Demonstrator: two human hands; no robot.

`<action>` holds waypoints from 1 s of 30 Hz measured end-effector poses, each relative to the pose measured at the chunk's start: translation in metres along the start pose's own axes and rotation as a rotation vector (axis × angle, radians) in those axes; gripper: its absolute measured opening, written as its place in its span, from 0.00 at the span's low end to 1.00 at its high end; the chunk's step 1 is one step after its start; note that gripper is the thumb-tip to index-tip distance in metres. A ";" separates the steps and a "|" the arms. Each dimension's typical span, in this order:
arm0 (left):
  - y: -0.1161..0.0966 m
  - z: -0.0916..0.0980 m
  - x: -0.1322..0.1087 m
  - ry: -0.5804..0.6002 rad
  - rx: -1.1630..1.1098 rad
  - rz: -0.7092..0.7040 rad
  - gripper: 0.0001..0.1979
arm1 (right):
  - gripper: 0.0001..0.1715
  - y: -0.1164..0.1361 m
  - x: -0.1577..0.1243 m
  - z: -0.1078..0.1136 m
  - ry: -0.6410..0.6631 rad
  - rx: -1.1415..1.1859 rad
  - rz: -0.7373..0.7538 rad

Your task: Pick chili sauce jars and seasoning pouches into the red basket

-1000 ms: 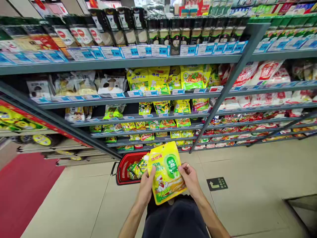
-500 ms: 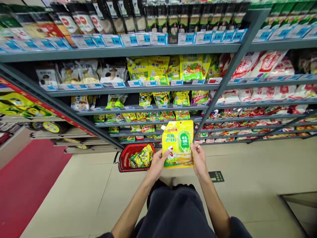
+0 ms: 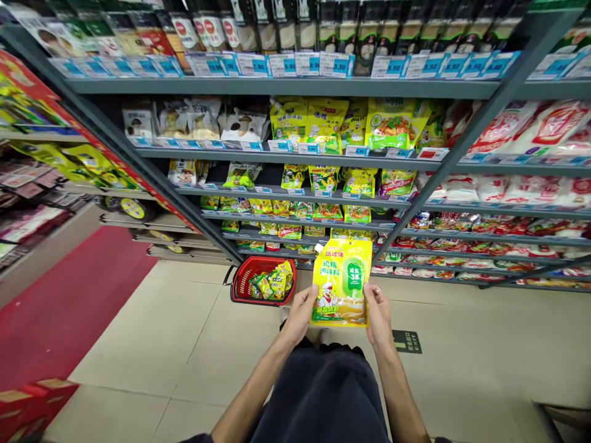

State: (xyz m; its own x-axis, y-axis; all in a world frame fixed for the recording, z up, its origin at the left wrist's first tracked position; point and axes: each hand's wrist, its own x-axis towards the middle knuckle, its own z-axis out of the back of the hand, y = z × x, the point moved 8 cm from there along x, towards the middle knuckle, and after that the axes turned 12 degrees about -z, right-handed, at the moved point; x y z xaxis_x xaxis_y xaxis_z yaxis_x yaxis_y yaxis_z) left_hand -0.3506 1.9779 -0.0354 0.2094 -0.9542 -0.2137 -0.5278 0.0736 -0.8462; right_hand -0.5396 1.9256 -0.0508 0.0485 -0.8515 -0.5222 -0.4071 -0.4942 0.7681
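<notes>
A yellow seasoning pouch (image 3: 341, 283) with a white spout at its upper left corner is held upright before me, its printed front facing me. My left hand (image 3: 301, 312) grips the left edge low down, thumb on the front. On the right edge is my right hand (image 3: 378, 314), closed on the pouch, with a ring on one finger. The fingers behind the pouch are hidden. Beyond my left hand, a red shopping basket (image 3: 237, 289) on the floor contains several small yellow and green packets (image 3: 274, 282).
Grey shelves (image 3: 295, 157) ahead carry seasoning bags, with spice jars (image 3: 369, 31) on top and white and red bags (image 3: 512, 129) at right. A side display (image 3: 133, 209) stands at left. Red boxes (image 3: 37, 403) sit lower left; a dark frame (image 3: 561, 418) lower right.
The view has shifted left, so the shelves appear further right. The pouch and both hands sit slightly lower and further right in the picture. Both hands keep hold of the pouch.
</notes>
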 end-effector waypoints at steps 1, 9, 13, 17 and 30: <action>0.000 0.004 -0.003 -0.015 -0.014 0.006 0.26 | 0.20 -0.002 -0.002 -0.003 0.012 -0.016 -0.006; 0.001 0.048 -0.024 -0.204 -0.097 0.066 0.28 | 0.20 -0.027 -0.010 -0.026 0.117 -0.156 -0.050; 0.006 0.060 -0.035 -0.241 -0.134 0.112 0.30 | 0.22 -0.041 -0.013 -0.027 0.094 -0.172 -0.061; 0.015 0.066 -0.042 -0.261 -0.137 0.121 0.29 | 0.22 -0.048 -0.017 -0.024 0.077 -0.183 -0.059; 0.041 0.051 -0.053 -0.274 -0.152 0.227 0.27 | 0.22 -0.056 -0.021 0.010 0.018 -0.191 -0.067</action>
State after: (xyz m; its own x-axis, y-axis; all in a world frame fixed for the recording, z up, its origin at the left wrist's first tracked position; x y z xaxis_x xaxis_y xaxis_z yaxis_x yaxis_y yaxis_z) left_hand -0.3417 2.0465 -0.0833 0.2746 -0.8040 -0.5274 -0.6977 0.2108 -0.6847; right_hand -0.5270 1.9729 -0.0869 0.0868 -0.8179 -0.5688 -0.2225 -0.5724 0.7892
